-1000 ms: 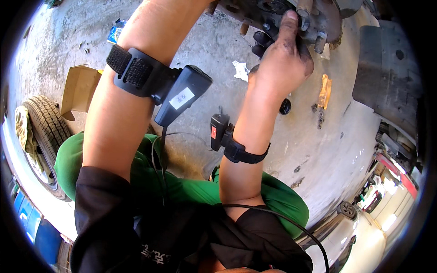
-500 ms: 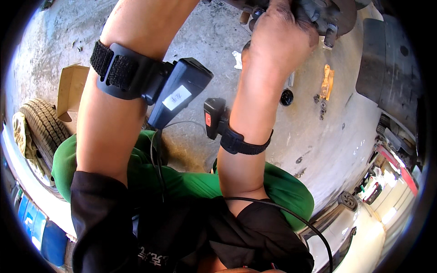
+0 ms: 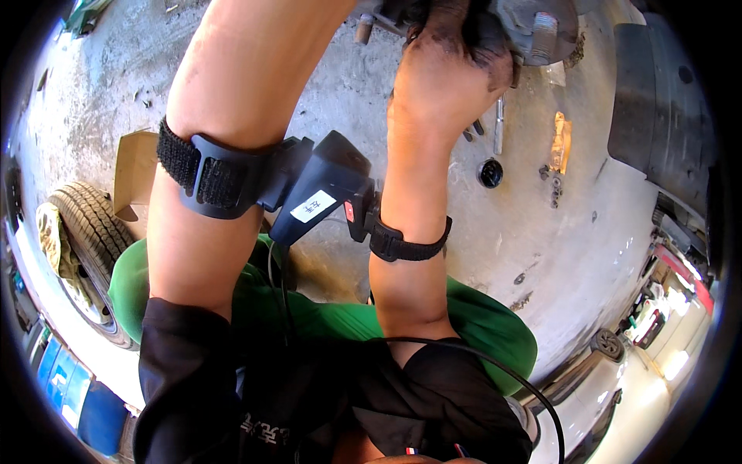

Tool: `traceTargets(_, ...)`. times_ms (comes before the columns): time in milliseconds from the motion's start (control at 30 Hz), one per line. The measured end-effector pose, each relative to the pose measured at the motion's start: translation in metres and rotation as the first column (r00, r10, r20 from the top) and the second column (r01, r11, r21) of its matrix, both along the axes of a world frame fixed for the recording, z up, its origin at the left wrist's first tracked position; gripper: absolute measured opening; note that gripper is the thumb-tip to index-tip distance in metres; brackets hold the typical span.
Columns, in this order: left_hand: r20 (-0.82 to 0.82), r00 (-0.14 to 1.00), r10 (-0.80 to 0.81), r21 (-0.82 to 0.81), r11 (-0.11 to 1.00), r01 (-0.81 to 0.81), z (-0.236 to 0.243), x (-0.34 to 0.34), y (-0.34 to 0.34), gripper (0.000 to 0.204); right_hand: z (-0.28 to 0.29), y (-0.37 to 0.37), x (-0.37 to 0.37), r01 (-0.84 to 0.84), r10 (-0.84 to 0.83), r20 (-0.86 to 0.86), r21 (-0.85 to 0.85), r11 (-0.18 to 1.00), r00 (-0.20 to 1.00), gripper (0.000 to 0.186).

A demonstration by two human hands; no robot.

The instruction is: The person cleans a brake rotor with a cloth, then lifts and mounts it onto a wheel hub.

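Observation:
At the top edge, my right hand [image 3: 452, 73] is pressed against a dark wheel hub [image 3: 519, 17]. Its fingers are curled and stained with black grime; whatever they grip is hidden behind the knuckles. A threaded stud [image 3: 544, 35] sticks out of the hub just right of the hand, and another stud [image 3: 363, 31] shows to its left. My left forearm [image 3: 247, 77] reaches up past the top edge, so the left hand itself is out of the picture. Black strapped devices sit on both forearms, and their housings nearly meet between the arms.
On the concrete floor lie a metal bar tool [image 3: 498, 127], a round black cup-like part [image 3: 490, 173], an orange-yellow wrapper [image 3: 561, 139] and several small nuts [image 3: 555, 189]. A tyre [image 3: 93, 228] and cardboard box [image 3: 133, 182] stand left. A cable [image 3: 533, 387] loops over my right side.
The view has shifted slightly. My right hand has moved left and a little down in the picture, and the two forearm devices are closer together. The stud beside the hand shows more fully.

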State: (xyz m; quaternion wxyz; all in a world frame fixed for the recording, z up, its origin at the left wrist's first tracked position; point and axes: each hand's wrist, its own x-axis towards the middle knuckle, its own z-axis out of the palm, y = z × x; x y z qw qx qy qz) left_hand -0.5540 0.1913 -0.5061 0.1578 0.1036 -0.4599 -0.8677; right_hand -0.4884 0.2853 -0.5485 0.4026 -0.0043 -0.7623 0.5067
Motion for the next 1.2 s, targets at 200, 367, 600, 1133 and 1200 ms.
traceTargets(200, -0.434, 0.9, -0.038, -0.595, 0.762, -0.254, 0.011, 0.01, -0.009, 0.022, 0.006, -0.003, 0.002, 0.001, 0.039, 0.173, -0.226, 0.974, 0.984, 0.021)
traceTargets(367, -0.597, 0.753, -0.277, -0.801, 0.263, -0.538, 0.017, 0.036, -0.003, 0.013, -0.018, -0.003, -0.014, -0.237, 0.202, -0.125, -0.441, 0.865, 0.971, 0.024)
traceTargets(600, -0.713, 0.552, -0.433, -0.668, 0.179, -0.722, 0.008, 0.011, -0.005, 0.025, -0.023, -0.021, -0.009, -0.433, 0.269, -0.34, -0.729, 0.53, 0.901, 0.038)
traceTargets(1133, -0.719, 0.627, -0.301, -0.637, 0.646, -0.42, -0.003, 0.016, 0.019, 0.027, -0.015, -0.007, -0.009, -0.068, 0.084, 0.033, -0.341, 0.938, 0.996, 0.027)
traceTargets(1200, -0.645, 0.715, -0.271, -0.638, 0.705, -0.309, -0.005, 0.022, 0.023, 0.026, -0.011, -0.003, -0.005, -0.022, 0.042, 0.103, -0.188, 0.982, 0.994, 0.026)
